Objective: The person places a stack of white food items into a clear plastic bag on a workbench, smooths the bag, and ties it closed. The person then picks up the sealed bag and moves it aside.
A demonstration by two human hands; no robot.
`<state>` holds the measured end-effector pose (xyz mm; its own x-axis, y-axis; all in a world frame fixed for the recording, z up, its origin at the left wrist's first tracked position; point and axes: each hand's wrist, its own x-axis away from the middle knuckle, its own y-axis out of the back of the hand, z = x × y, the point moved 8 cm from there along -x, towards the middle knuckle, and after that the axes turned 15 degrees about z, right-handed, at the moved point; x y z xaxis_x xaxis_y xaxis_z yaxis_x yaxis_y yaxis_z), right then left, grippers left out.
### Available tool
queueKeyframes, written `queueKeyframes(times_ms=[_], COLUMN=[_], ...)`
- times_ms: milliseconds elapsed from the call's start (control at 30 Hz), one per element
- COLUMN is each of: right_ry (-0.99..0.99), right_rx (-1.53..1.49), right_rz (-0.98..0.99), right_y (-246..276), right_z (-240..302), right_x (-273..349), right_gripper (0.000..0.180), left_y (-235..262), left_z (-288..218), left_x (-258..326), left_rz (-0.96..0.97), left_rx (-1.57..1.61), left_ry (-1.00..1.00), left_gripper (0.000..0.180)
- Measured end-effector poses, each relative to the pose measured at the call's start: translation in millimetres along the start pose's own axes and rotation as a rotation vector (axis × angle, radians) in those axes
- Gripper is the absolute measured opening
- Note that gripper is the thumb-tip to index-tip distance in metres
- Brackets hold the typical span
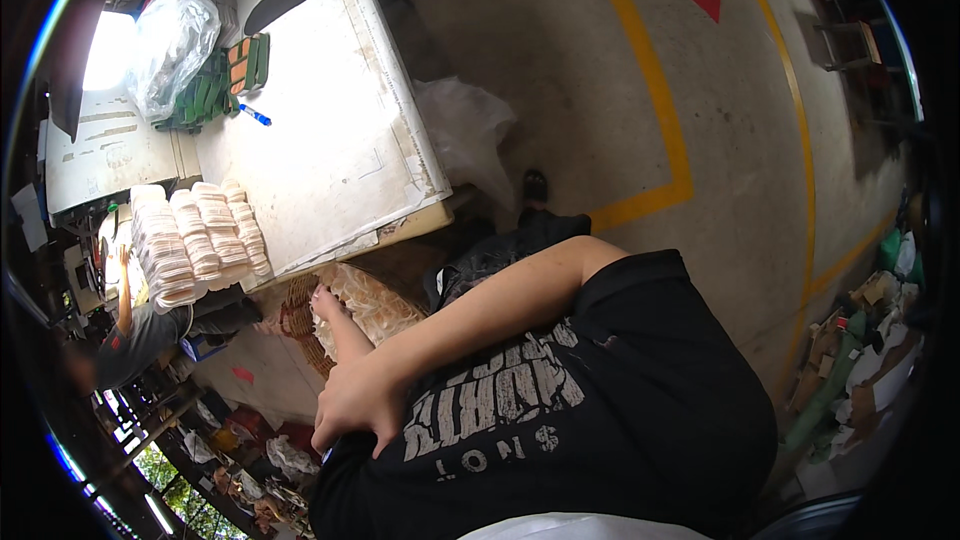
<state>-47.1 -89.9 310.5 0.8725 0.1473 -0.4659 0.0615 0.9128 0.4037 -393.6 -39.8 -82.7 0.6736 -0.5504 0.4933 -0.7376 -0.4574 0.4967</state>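
Observation:
My right hand (358, 402) reaches across my chest and is closed round my left upper arm, at the black sleeve, with the thumb apart from the fingers. Beyond it, my left hand (324, 302) is at the rim of a brown wicker basket (300, 318), its fingers seemingly closed on the edge; part of the grip is hidden. Many thin, pale cream pieces (372, 302) fill the basket, which stands below the corner of a white worktable (330, 140). My right forearm covers the basket's near side.
Stacks of pale pads (205, 240) line the table's near left edge. Farther back are a blue marker (255, 115), green and orange pieces (247, 62), a clear plastic bag (175, 40) and a dark oval piece (280, 5). Another person (150, 335) is at left. Scrap (860, 360) lies piled at right.

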Motion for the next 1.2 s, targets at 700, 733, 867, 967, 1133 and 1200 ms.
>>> queueKeyframes(times_ms=[700,733,867,967,1133,1200], right_ry=[0.186,0.197,0.252,0.252,0.219,0.188], right_rx=[-0.082,-0.070,-0.051,-0.097,-0.099,-0.103], right_rz=[0.050,0.063,0.012,0.096,0.124,0.106], right_y=[-4,-4,18,11,21,31], right_z=[-4,-8,-35,-38,-72,-73], right_x=[1,-1,-10,-33,-69,-78], right_gripper=[0.060,0.059,0.055,0.052,0.053,0.054], left_y=[1,1,-68,-68,-111,-114], left_z=[-38,-50,-130,-144,-172,-174], left_x=[-2,0,24,7,6,20], left_rz=[-0.291,-0.336,-0.171,-0.074,0.059,0.055], left_rx=[-0.058,-0.085,-0.163,-0.113,-0.530,-0.616], left_ry=[-0.439,-0.494,-0.393,-0.601,-0.576,-0.509], left_gripper=[0.024,0.025,0.024,0.022,0.017,0.024])
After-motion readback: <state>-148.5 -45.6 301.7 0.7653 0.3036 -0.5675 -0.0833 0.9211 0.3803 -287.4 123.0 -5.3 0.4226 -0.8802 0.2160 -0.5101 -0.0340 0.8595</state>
